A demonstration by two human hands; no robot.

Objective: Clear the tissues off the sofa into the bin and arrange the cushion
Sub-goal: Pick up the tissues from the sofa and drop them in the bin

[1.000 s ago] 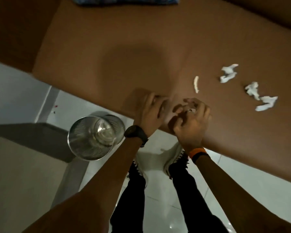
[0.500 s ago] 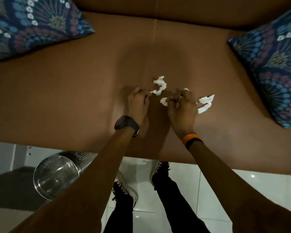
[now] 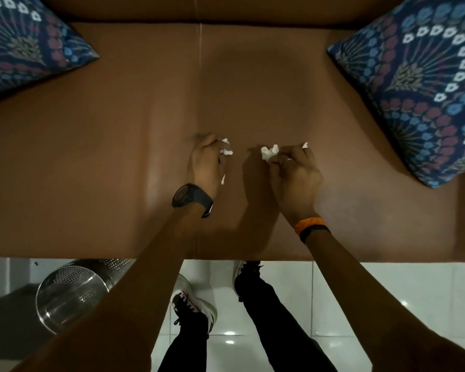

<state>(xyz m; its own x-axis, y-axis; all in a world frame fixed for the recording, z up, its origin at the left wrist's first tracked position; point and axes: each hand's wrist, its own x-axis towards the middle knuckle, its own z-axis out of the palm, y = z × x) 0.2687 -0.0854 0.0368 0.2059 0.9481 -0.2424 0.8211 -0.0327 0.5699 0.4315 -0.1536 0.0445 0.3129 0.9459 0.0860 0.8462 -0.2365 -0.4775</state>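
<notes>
Your left hand [image 3: 206, 162] is gripping white tissues [image 3: 226, 150] at mid-seat of the sofa [image 3: 118, 157]; your right hand [image 3: 293, 170] is clamping more tissue [image 3: 269, 152]. Cushions [image 3: 419, 84] are lying at both rear corners. The bin [image 3: 73, 294] is standing on the floor below the front edge.

Dim, soft focus, wide-angle edge distortion
</notes>
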